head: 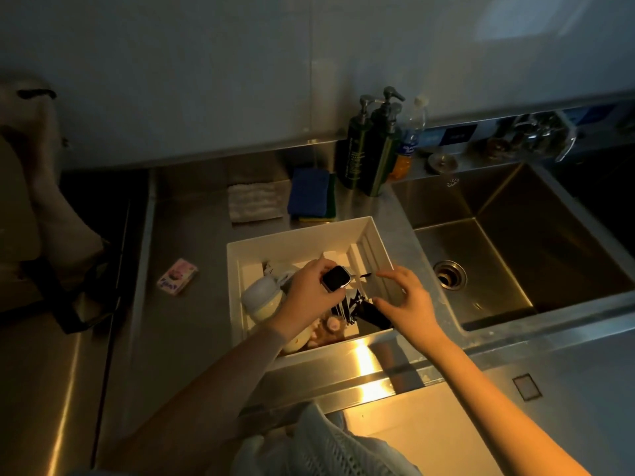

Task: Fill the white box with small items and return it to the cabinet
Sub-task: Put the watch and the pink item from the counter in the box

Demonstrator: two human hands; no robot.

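The white box (299, 235) stands on the steel counter just left of the sink. Inside lie a pale round case (263, 297), a black-and-white pouch (347, 305), a plush toy (330, 326) and other small items. My left hand (309, 290) hovers over the box and grips a smartwatch (336, 278) with a dark square face. My right hand (405, 300) is over the box's right side, fingers spread and curved, holding nothing. A small pink packet (177, 276) lies on the counter to the left of the box.
A deep steel sink (515, 242) with a drain lies to the right. Behind the box are two dark pump bottles (371, 149), a drink bottle (409, 142), a blue sponge (311, 194) and a grey cloth (256, 202). A dark chair stands far left.
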